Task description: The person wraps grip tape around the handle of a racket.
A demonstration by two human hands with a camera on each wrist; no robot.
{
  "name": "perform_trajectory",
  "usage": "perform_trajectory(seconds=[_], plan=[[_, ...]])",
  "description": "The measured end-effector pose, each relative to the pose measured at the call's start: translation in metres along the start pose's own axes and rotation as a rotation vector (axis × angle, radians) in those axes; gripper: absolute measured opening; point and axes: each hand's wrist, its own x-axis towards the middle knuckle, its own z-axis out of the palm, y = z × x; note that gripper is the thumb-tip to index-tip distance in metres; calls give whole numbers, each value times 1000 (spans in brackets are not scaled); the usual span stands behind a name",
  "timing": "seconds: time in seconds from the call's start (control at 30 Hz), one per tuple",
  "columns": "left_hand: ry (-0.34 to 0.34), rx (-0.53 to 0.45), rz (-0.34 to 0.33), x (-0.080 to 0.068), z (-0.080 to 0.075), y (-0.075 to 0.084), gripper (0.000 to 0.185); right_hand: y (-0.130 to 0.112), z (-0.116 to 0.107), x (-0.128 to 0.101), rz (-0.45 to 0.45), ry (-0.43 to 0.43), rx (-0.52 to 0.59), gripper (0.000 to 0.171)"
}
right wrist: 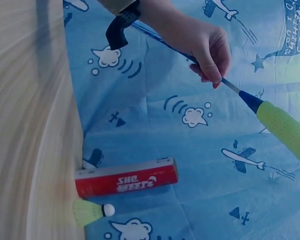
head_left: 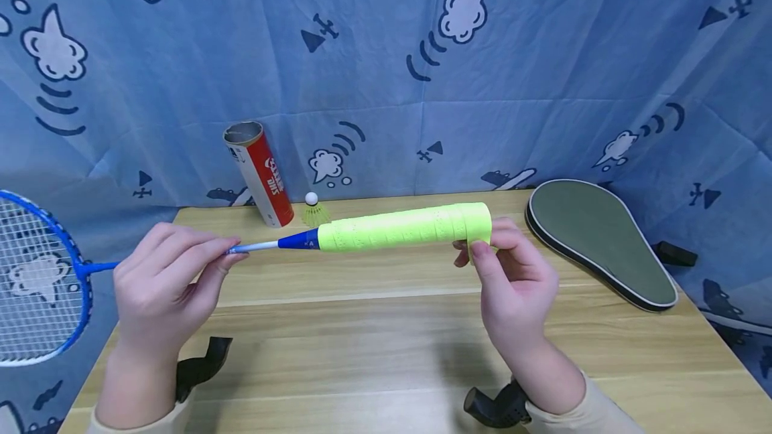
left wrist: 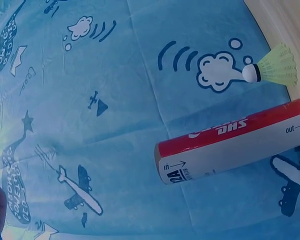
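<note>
Badminton racket (head_left: 301, 242), held level above the wooden table (head_left: 386, 347) between our two hands.

Our left hand (head_left: 165, 280) pinches the thin shaft just beyond the blue cone, fingertips closed on it; the strung head (head_left: 33, 280) juts out past the table's left edge. Our right hand (head_left: 512, 283) grasps the butt end of the yellow-green grip (head_left: 404, 226), thumb and fingers curled round a loose tab of the wrap. We list behind the racket: one red and white tube (head_left: 259, 175), standing at a tilt near the table's far edge, top open; one yellow-green shuttlecock (head_left: 315, 211) just beside it, cork upward. One grey zipped paddle case (head_left: 600, 240) lies flat at the far right. One blue printed cloth (head_left: 386, 72) hangs as backdrop.
</note>
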Motion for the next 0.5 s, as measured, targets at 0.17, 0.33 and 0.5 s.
perform_trajectory(seconds=[0.17, 0.33, 0.5], plan=[[1, 22, -9, 0, 1, 0, 48, -1, 0, -1, 14, 12, -41, 11], [-38, -3, 21, 0, 1, -1, 49, -2, 0, -2, 33, 30, -80, 22], [-48, -47, 24, 0, 1, -1, 48, -1, 0, -1, 18, -16, -62, 17]])
